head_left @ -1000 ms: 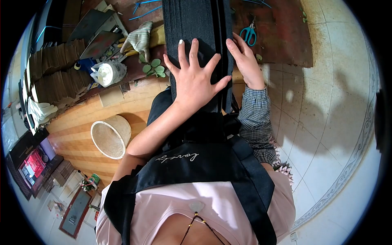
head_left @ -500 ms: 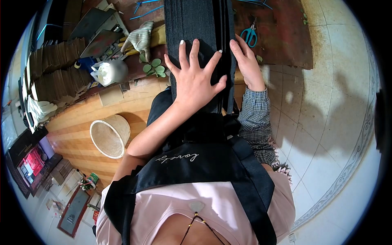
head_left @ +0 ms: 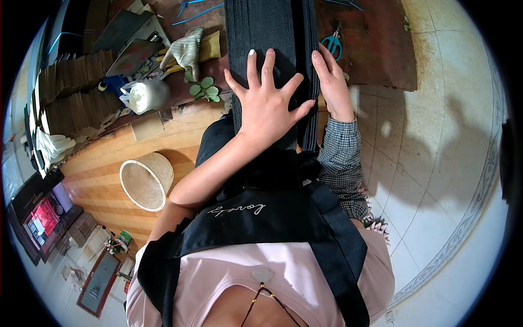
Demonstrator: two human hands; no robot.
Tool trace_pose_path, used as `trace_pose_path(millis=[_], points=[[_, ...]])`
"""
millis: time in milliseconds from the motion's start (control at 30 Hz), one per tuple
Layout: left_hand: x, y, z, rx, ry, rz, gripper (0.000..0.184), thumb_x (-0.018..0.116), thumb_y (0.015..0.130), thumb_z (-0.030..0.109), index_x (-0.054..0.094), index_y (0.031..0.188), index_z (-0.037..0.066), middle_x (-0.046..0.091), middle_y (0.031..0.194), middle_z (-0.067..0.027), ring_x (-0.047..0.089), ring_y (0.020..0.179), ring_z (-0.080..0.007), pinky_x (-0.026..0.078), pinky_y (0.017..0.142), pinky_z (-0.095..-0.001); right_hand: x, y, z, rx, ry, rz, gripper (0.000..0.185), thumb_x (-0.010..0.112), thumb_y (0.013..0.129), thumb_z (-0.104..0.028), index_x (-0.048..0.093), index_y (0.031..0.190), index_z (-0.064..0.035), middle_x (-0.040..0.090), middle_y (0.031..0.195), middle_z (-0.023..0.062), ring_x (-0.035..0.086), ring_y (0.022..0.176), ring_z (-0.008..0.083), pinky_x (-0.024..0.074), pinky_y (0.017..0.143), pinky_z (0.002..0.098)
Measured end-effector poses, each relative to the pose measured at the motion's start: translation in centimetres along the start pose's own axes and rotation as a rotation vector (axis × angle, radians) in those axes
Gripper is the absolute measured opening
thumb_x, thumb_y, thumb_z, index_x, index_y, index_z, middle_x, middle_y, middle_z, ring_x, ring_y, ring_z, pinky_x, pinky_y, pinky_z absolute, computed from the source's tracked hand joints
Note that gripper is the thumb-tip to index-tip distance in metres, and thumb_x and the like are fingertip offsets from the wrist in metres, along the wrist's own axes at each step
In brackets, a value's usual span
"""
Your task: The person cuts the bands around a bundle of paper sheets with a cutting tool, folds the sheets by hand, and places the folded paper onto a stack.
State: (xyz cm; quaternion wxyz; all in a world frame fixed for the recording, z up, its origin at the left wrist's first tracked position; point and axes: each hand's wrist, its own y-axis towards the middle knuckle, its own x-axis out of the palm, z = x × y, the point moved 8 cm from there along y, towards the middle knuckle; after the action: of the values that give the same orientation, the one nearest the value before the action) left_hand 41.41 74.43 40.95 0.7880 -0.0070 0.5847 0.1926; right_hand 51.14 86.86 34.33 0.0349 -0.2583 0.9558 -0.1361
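A long stack of black, ribbed fabric strips [head_left: 261,32] runs from my lap onto the table, its edges layered. My left hand [head_left: 269,103] lies on top of it, palm down, fingers and thumb spread apart. On the right side, my right hand [head_left: 333,84] rests against the edge of the strips with its fingers stretched out; its inner side is partly hidden. A dark gap separates the main stack from a narrower band of strips [head_left: 311,32] beside my right hand. Close to that hand lie teal-handled scissors [head_left: 333,44].
On the reddish-brown table [head_left: 376,54] are a striped glove [head_left: 186,52], green leaves [head_left: 206,90], blue ties [head_left: 199,17] and a white plastic bag [head_left: 136,98]. Brown bundles [head_left: 76,103] stand at left. A bin [head_left: 146,182] is on the floor.
The black strips and both hands have shifted slightly right. The strips at the right edge look more gathered, with a wider dark gap beside the main stack.
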Motion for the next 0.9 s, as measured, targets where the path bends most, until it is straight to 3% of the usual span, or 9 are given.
trace_pose_path(millis=[400,667,900], points=[[0.1,0.2,0.4,0.020,0.043,0.007,0.049,0.073,0.083,0.046,0.068,0.130,0.031,0.037,0.156,-0.0197,0.026,0.148,-0.0478,0.017,0.103,-0.0853,-0.6,-0.3,0.0,0.006,-0.016,0.043,0.070,0.055,0.106,-0.050,0.044,0.154,0.0004,0.057,0.146,0.0158,0.052,0.138,0.0249,0.0392,0.114,0.0332],[0.5,0.3,0.9,-0.003,0.017,-0.019,0.059,0.071,0.081,0.066,0.070,0.129,0.031,0.036,0.157,-0.0193,0.024,0.149,-0.0476,0.015,0.104,-0.0858,-0.5,-0.7,-0.5,0.029,-0.061,0.049,0.070,0.053,0.107,-0.051,0.044,0.154,-0.0006,0.056,0.149,0.0162,0.050,0.140,0.0262,0.0382,0.115,0.0336],[0.4,0.4,1.0,-0.005,0.007,-0.019,0.060,0.075,0.078,0.064,0.070,0.128,0.032,0.036,0.157,-0.0194,0.024,0.149,-0.0471,0.015,0.104,-0.0852,-0.7,-0.2,0.3,0.000,-0.065,0.027,0.072,0.053,0.106,-0.052,0.043,0.154,0.0002,0.055,0.149,0.0172,0.050,0.140,0.0265,0.0383,0.115,0.0337]])
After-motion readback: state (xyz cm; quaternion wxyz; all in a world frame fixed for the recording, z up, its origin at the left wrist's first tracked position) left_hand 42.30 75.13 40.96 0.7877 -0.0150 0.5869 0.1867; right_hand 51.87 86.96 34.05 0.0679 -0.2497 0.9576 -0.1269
